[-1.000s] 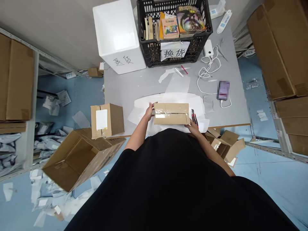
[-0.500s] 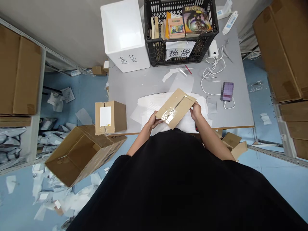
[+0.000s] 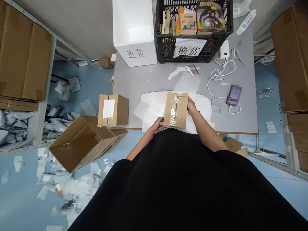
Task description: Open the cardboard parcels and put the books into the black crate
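Note:
A brown cardboard box (image 3: 181, 112), with shiny clear tape along the seam on its face, is held close to my body above the table's front edge. My left hand (image 3: 157, 125) grips its lower left side, the fingers partly behind it. On the upper right edge my right hand (image 3: 191, 106) is closed around the cardboard. White foam wrap (image 3: 155, 104) lies spread on the table beneath the box. What is inside the box is hidden.
A taped carton with a white label (image 3: 122, 110) stands at the table's left front corner. Behind are a white bin (image 3: 141, 54) and a black crate (image 3: 162, 49) of books. A phone (image 3: 234, 95) on a cable lies right. A large open carton (image 3: 79, 141) sits lower left.
The box has turned from a slant to nearly upright in my hands, its tape strip now running toward me. The whole view has shifted a little to the right.

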Demonstrator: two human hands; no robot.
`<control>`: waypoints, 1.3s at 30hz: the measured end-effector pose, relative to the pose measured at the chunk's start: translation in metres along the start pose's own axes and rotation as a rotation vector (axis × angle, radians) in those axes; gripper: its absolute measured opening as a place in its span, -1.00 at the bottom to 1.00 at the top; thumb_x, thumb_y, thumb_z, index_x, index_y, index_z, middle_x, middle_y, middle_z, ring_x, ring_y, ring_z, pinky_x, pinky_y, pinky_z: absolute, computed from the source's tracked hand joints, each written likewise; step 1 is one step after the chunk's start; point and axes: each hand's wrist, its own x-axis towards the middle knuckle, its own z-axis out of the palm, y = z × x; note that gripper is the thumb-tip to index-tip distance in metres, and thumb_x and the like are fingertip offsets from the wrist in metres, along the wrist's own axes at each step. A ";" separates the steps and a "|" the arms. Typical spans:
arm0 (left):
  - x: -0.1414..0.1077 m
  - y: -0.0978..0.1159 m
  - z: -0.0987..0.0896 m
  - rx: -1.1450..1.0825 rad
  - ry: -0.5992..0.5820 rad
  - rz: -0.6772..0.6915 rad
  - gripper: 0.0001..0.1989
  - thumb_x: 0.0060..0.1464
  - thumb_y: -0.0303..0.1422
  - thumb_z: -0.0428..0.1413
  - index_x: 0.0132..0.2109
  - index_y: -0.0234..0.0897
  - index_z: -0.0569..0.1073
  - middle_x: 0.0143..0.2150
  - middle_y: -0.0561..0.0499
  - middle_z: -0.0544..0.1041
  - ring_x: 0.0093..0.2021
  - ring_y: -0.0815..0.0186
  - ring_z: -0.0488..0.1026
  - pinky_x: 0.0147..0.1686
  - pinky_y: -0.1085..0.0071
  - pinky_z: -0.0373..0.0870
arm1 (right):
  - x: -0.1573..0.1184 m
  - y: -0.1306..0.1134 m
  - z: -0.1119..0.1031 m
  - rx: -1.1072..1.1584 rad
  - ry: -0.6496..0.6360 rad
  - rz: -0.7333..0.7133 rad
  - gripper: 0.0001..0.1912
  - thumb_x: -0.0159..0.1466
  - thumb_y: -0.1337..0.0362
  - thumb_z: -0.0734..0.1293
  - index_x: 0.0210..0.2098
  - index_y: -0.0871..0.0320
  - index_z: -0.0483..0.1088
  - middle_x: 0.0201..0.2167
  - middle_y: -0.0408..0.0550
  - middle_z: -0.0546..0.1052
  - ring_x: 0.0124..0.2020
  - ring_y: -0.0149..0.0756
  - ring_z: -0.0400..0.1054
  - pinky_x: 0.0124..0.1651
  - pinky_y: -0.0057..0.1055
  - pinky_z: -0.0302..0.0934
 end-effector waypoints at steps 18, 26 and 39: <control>0.090 0.089 0.028 0.323 0.083 0.371 -0.68 0.24 -0.10 0.05 0.07 0.01 0.49 0.32 0.00 0.42 0.35 0.18 0.30 0.17 0.25 0.33 | -0.132 0.095 -0.046 -0.280 -0.272 0.079 0.13 -0.10 0.34 0.50 0.43 -0.21 0.12 0.44 -0.07 0.23 0.43 0.13 0.11 0.36 0.18 0.08; 0.114 0.111 0.059 0.207 0.038 0.212 -0.64 0.24 -0.05 0.00 -0.32 -0.22 0.46 -0.37 -0.02 0.55 -0.20 0.20 0.53 -0.05 0.31 0.45 | -0.140 0.079 -0.027 -0.152 -0.143 -0.002 -0.29 -0.08 0.32 0.46 0.12 0.00 0.51 0.03 -0.11 0.61 0.21 0.06 0.38 0.29 0.07 0.20; 0.026 0.053 0.014 0.224 0.163 0.399 -0.73 0.34 -0.10 -0.07 -0.25 -0.15 0.33 -0.15 0.07 0.53 0.03 0.31 0.45 0.10 0.42 0.34 | -0.068 0.007 -0.050 0.165 0.314 -0.151 -0.65 -0.01 0.10 0.37 -0.23 0.06 0.53 -0.27 -0.22 0.62 -0.16 -0.24 0.48 -0.08 -0.28 0.40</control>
